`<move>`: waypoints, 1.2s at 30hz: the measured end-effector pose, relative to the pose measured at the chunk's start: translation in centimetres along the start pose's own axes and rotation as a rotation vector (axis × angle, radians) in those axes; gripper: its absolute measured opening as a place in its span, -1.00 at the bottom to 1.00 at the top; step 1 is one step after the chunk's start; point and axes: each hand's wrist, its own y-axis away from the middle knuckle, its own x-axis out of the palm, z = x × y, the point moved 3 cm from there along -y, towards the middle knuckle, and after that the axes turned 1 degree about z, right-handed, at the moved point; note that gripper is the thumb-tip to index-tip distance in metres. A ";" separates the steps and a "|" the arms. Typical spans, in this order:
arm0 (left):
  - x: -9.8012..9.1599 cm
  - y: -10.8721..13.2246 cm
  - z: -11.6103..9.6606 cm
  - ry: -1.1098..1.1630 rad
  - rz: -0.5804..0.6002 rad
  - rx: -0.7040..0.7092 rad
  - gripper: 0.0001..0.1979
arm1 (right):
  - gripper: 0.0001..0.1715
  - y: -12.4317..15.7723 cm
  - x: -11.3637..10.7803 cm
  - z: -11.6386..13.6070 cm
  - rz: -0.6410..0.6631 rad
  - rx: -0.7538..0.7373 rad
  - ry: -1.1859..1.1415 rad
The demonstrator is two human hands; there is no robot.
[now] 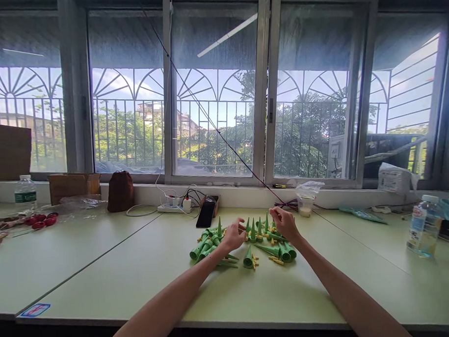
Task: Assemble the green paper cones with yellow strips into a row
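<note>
A heap of green cone-shaped spikes [249, 244] with small yellow fittings lies on the pale green table [140, 274] in front of me; some stand upright, others lie flat. My left hand [232, 234] hovers over the heap's left side with fingers curled toward a spike. My right hand [284, 223] is raised just above the right side, fingers pinched together on something too small to make out.
A black phone [206, 213] and white power strip [172, 207] with cables lie behind the heap. A plastic cup in a bag [306, 200], water bottles [423, 225] [25, 192], a brown pouch [120, 191], a cardboard box [74, 186] and red pieces [40, 220] sit around.
</note>
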 end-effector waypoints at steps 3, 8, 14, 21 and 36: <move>0.1 0.0 -0.1 -0.014 -0.007 0.013 -0.64 | -0.53 0.0 0.3 0.1 0.045 -0.009 0.014; -0.7 -0.4 -0.2 -0.063 -0.071 0.016 -0.69 | -0.56 0.0 0.8 -0.5 0.145 -0.005 0.079; -2.4 -0.2 -1.9 -0.147 -0.269 0.185 -0.84 | -0.66 0.4 1.1 -1.1 0.562 0.043 0.207; -1.2 1.2 -3.8 -0.166 -0.141 0.306 -0.84 | -0.55 1.2 1.6 0.0 0.829 0.075 0.054; -1.0 2.0 -4.6 -0.196 -0.084 0.313 -0.83 | -0.89 1.8 3.0 1.8 0.823 -0.045 0.040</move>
